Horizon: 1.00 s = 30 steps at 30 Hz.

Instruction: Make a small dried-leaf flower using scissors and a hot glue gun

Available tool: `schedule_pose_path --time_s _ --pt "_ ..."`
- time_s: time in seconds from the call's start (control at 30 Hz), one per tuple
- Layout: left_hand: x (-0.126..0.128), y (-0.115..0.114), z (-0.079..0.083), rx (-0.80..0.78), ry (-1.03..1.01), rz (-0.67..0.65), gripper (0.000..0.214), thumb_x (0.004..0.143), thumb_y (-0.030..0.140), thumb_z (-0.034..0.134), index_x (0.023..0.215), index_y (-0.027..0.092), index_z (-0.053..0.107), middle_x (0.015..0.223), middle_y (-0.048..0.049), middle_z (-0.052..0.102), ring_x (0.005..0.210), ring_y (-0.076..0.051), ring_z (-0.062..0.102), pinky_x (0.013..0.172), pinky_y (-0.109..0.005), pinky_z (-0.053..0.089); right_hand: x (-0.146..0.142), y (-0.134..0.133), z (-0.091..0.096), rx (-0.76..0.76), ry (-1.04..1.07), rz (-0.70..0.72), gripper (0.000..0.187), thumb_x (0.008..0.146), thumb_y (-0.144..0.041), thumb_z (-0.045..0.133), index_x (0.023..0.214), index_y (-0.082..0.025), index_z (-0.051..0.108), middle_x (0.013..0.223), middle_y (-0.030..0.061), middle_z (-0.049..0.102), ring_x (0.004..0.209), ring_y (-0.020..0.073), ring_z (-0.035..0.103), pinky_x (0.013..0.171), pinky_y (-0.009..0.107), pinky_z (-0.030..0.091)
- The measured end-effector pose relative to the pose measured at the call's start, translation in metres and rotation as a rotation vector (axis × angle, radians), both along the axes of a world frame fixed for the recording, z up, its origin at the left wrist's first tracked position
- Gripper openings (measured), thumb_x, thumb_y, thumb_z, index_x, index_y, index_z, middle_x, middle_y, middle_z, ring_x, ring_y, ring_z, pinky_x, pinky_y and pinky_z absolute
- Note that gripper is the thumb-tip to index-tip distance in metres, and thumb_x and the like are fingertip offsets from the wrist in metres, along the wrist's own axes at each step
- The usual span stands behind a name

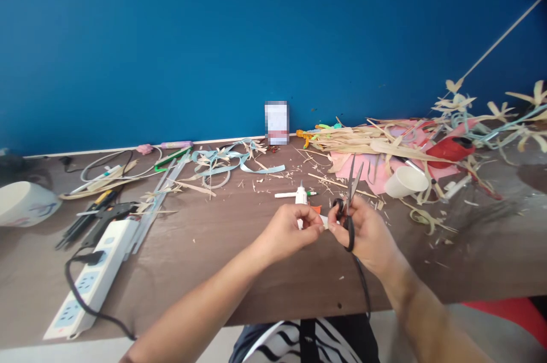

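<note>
Head view, right hand (368, 236) gripping black-handled scissors (351, 185), left hand (289, 232) pinching small pale strip (323, 220)

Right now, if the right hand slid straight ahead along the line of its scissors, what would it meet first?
Probably the pink sheet strewn with dry leaf strips, just beyond the scissors in the right hand; the paper cup sits off-line. Depth is unclear.

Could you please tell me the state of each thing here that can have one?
Scissors: blades open, held in right hand.
White scrap: pinched by left hand.
Paper cup: lying on its side.
Power strip: one black plug inserted.
</note>
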<state>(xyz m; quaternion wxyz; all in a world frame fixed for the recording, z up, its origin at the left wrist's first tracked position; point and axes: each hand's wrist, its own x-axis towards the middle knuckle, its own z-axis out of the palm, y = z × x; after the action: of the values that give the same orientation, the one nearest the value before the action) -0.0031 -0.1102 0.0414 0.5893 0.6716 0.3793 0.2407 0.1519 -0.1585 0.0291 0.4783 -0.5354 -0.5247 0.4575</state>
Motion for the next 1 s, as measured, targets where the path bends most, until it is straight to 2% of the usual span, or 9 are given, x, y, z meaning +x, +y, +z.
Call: schedule_pose_path --time_s 0.07,0.23,0.43,0.63,0.77,0.93,1.0 --pt "0.002 0.0 -0.003 -0.049 -0.06 0.036 0.006 0.065 0.015 0.057 0.059 0.013 0.055 0.057 0.0017 0.05 0.055 -0.008 0.042 0.054 -0.02 0.034 -0.002 0.002 -0.003 0.024 0.033 -0.054 0.024 0.065 -0.012 0.06 0.077 -0.021 0.042 0.066 -0.0034 0.054 0.057 0.01 0.05 0.052 0.022 0.039" --pt "0.012 -0.003 -0.014 -0.361 -0.401 0.108 0.019 0.059 0.019 0.068 0.074 0.013 0.058 0.066 -0.0005 0.056 0.06 -0.009 0.049 0.056 -0.021 0.035 -0.013 0.009 -0.01 0.117 0.219 -0.259 0.022 0.066 -0.015 0.062 0.08 -0.021 0.046 0.068 -0.0043 0.054 0.059 0.0096 0.051 0.054 0.021 0.04" --pt "0.024 -0.011 -0.022 -0.372 -0.611 0.332 0.015 0.06 0.02 0.07 0.07 0.013 0.062 0.066 -0.001 0.06 0.062 -0.01 0.053 0.064 -0.023 0.039 -0.026 0.012 -0.016 0.209 0.358 -0.388 0.019 0.068 -0.013 0.06 0.079 -0.021 0.046 0.069 -0.0047 0.053 0.06 0.008 0.051 0.057 0.02 0.042" --pt "0.031 -0.016 -0.022 -0.444 -0.671 0.427 0.011 0.064 0.023 0.068 0.066 0.014 0.062 0.063 0.0002 0.06 0.059 -0.009 0.051 0.064 -0.023 0.04 -0.035 0.011 -0.015 0.242 0.309 -0.435 0.02 0.07 -0.016 0.059 0.081 -0.022 0.043 0.071 -0.0036 0.053 0.061 0.0095 0.052 0.058 0.023 0.044" --pt "0.024 -0.01 -0.018 -0.516 -0.615 0.428 0.013 0.062 0.024 0.069 0.062 0.014 0.061 0.06 0.0012 0.059 0.056 -0.008 0.052 0.061 -0.022 0.042 -0.027 0.009 -0.007 0.169 0.223 -0.356 0.017 0.072 -0.02 0.058 0.08 -0.022 0.044 0.072 -0.0029 0.053 0.063 0.0103 0.051 0.059 0.023 0.042" --pt "0.002 0.006 -0.011 -0.573 -0.49 0.38 0.016 0.061 0.026 0.07 0.064 0.013 0.061 0.063 -0.0022 0.063 0.061 -0.012 0.058 0.057 -0.021 0.044 0.0 0.002 0.001 -0.052 -0.069 0.009 0.016 0.068 -0.024 0.061 0.076 -0.02 0.048 0.066 -0.0021 0.052 0.059 0.0118 0.046 0.055 0.024 0.038" --pt "-0.005 0.011 -0.009 -0.548 -0.47 0.345 0.016 0.061 0.025 0.069 0.064 0.012 0.061 0.066 -0.0035 0.065 0.063 -0.013 0.06 0.057 -0.022 0.045 0.008 -0.003 0.002 -0.098 -0.209 0.092 0.015 0.066 -0.022 0.062 0.073 -0.019 0.049 0.062 -0.0034 0.05 0.056 0.0109 0.043 0.054 0.024 0.036"
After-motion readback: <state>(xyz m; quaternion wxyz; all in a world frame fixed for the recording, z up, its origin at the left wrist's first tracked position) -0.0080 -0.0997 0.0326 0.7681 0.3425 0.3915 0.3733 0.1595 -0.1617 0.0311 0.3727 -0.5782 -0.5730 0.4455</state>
